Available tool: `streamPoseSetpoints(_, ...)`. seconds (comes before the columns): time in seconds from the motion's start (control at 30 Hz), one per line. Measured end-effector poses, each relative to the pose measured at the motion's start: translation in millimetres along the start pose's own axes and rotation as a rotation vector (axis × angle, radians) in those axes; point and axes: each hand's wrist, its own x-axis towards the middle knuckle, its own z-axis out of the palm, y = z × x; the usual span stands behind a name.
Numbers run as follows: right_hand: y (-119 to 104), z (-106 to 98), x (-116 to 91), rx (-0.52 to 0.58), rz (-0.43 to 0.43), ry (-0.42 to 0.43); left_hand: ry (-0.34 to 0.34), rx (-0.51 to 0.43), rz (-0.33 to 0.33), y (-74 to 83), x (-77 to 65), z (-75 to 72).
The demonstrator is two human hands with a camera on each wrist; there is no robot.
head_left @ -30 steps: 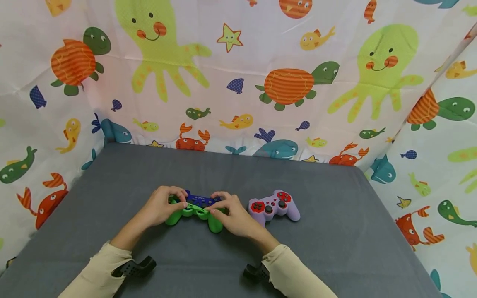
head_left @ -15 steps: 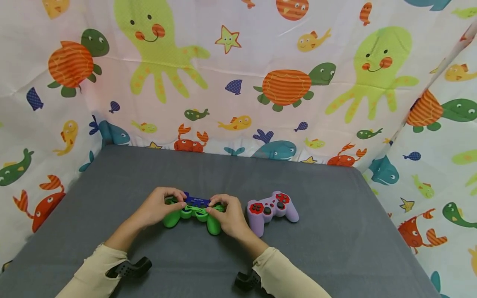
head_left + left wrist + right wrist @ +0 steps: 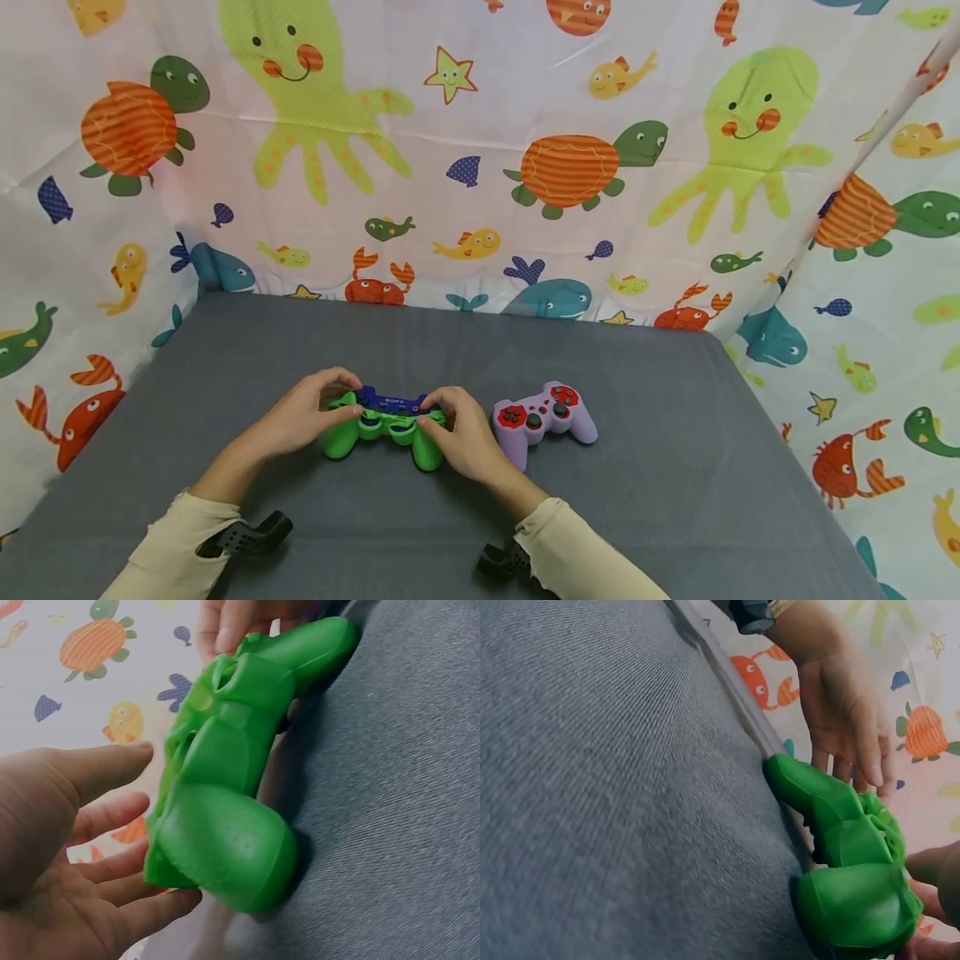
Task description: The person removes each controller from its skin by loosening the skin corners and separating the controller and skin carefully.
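Note:
A dark blue game controller (image 3: 393,406) marked SONY lies in the middle of the grey tabletop, partly inside a bright green rubbery controller cover (image 3: 341,439). The cover wraps both handles, while the blue upper face shows between the hands. My left hand (image 3: 300,417) is at the left end; in the left wrist view its thumb stands apart from the cover (image 3: 236,757), with extended fingers behind the edge. My right hand (image 3: 468,437) pinches the cover's right edge between thumb and fingers. Both handles point toward me.
Right of my right hand lies a lilac controller (image 3: 543,421) with red button areas. Dark wrist mounts (image 3: 247,537) stick out from beige sleeves (image 3: 176,550). A curtain (image 3: 450,183) printed with sea animals encloses the back and sides.
My left hand has drawn back leftward from the cover's upper edge, and its thumb no longer overlaps the middle. More of the blue controller shows. My right hand stays at the right end.

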Motion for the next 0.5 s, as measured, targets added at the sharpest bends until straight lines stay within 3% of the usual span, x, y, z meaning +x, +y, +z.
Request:
streamPoseSetpoints(0.33,-1,-19,-4,-0.134,0.021,-0.200,-0.194,0.042,-0.020,-0.3,-5.2,-10.9)
streamPoseSetpoints(0.5,1,-21,-1,-0.181,0.041,-0.308,-0.240,0.091,-0.037,-2.3,-6.7,-12.1)
